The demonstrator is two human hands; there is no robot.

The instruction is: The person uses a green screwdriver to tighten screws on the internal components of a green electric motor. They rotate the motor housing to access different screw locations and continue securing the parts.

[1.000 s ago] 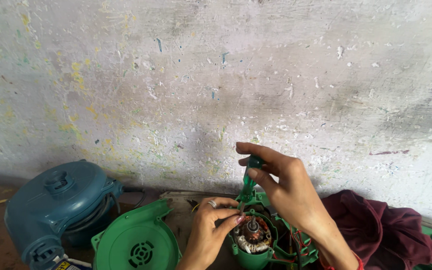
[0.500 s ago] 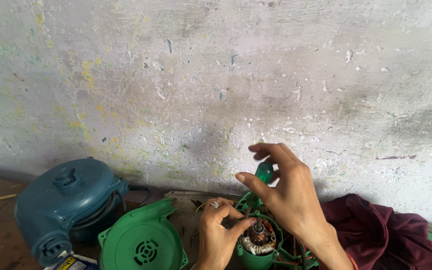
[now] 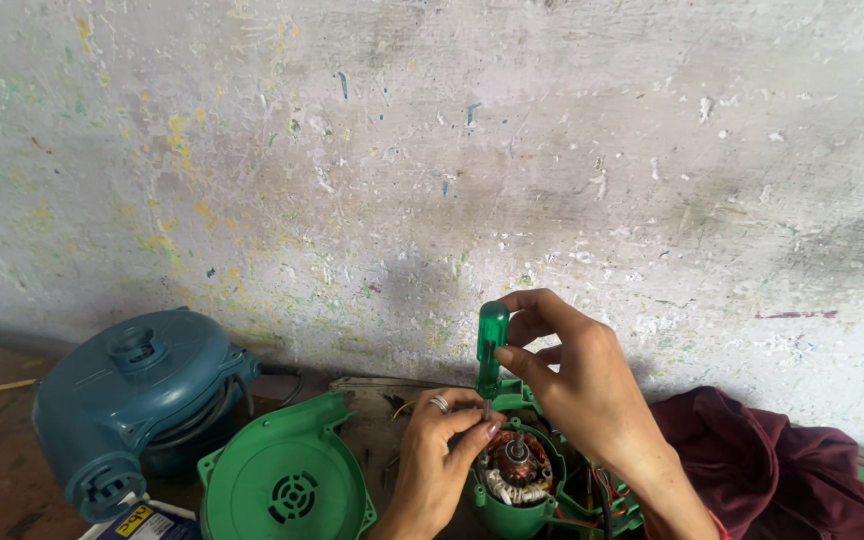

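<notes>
Holding a green-handled screwdriver [image 3: 491,345] upright, the right hand [image 3: 582,385] has its grip closed on the handle, tip down over the exposed motor [image 3: 512,472] in the green blower housing [image 3: 512,510]. The left hand [image 3: 442,455] pinches the shaft. The detached green cover [image 3: 287,485] lies beside it; the motor remains seated.

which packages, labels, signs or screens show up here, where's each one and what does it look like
Small package or labelled box: bottom edge of the view, in front of the blue blower housing and left of the green fan cover; flat, dark blue with a yellow patch and a white edge, partly cut off.
No signs or screens in view; the wall bears only paint flecks.
</notes>
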